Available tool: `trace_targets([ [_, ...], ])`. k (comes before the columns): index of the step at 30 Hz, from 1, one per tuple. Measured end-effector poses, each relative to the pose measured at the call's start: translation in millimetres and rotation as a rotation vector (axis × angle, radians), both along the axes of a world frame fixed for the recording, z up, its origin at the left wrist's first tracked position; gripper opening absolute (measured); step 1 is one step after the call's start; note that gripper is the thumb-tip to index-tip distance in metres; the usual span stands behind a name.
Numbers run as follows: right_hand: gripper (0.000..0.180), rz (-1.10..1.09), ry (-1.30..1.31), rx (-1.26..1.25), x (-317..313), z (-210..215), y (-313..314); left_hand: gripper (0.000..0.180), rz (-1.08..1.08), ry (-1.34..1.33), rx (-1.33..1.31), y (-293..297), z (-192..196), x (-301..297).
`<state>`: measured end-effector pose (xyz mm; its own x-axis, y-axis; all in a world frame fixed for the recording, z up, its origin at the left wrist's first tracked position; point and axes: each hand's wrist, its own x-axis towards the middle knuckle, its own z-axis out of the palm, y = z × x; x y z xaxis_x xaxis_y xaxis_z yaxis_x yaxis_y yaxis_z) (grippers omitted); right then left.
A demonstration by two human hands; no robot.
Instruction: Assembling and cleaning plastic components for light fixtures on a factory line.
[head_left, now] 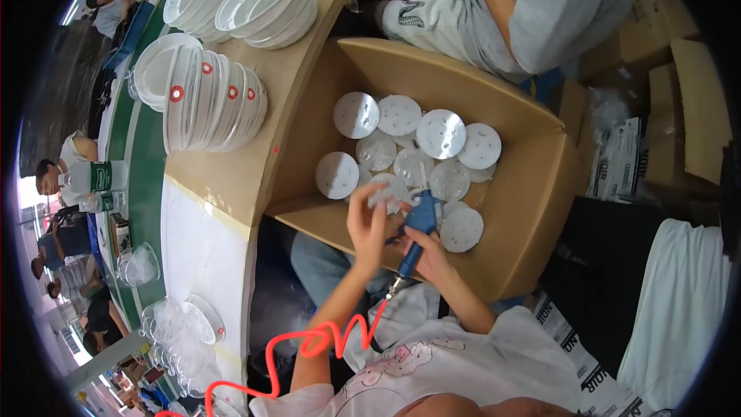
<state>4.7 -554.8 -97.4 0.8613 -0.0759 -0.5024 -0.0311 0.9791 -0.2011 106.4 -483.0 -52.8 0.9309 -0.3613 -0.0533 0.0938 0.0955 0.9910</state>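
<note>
My right hand is closed around the grip of a blue air blow gun, whose thin nozzle points away into the cardboard box. A red coiled hose runs from its metal fitting toward the lower left. Beside the gun, my left hand is raised over the box's near edge, its fingers bent and blurred. A translucent disc shows right behind those fingertips; whether they grip it is unclear. Several round white and clear speckled discs lie spread and overlapping inside the box.
The open cardboard box stands before me. On the left table are stacked white ring-shaped parts, clear plastic pieces and a bottle. Another person sits beyond the box. White cloth hangs at right.
</note>
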Motion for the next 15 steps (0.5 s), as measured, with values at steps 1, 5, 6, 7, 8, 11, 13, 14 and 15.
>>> trace_targets([
  [1,0.049,-0.020,0.095,-0.088,-1.6,2.3,-2.1,0.027,-0.097,0.048,0.158,-4.2,-8.8,31.4],
  [5,0.048,0.043,0.135,-0.302,-1.6,7.3,15.1,0.052,0.138,-0.261,0.807,-2.8,-134.8,144.6],
  [6,0.048,0.056,0.133,-0.323,1.1,7.5,20.4,0.058,0.274,-0.184,0.882,7.9,-157.4,164.0],
  [7,0.047,0.030,0.164,-0.357,-0.1,3.5,15.6,0.058,0.229,-0.020,0.970,-0.4,-167.5,170.3],
  [8,0.047,0.022,0.236,-0.441,-5.2,0.3,11.3,0.059,0.182,0.144,1.055,-6.8,-176.7,173.8],
  [11,0.046,-0.075,0.341,-0.561,-5.1,-6.4,4.3,0.076,0.096,0.163,1.073,-20.1,-200.6,175.7],
  [13,0.046,-0.117,0.379,-0.576,-3.6,-7.0,-0.1,0.069,0.055,0.371,1.092,-28.9,-212.7,192.9],
  [14,0.046,-0.117,0.379,-0.585,-1.1,-8.7,-1.7,0.064,0.099,0.532,0.759,-31.6,-220.2,195.7],
  [15,0.046,-0.090,0.372,-0.569,2.9,-9.6,1.3,0.061,0.155,0.674,0.429,-22.8,-234.9,200.0],
])
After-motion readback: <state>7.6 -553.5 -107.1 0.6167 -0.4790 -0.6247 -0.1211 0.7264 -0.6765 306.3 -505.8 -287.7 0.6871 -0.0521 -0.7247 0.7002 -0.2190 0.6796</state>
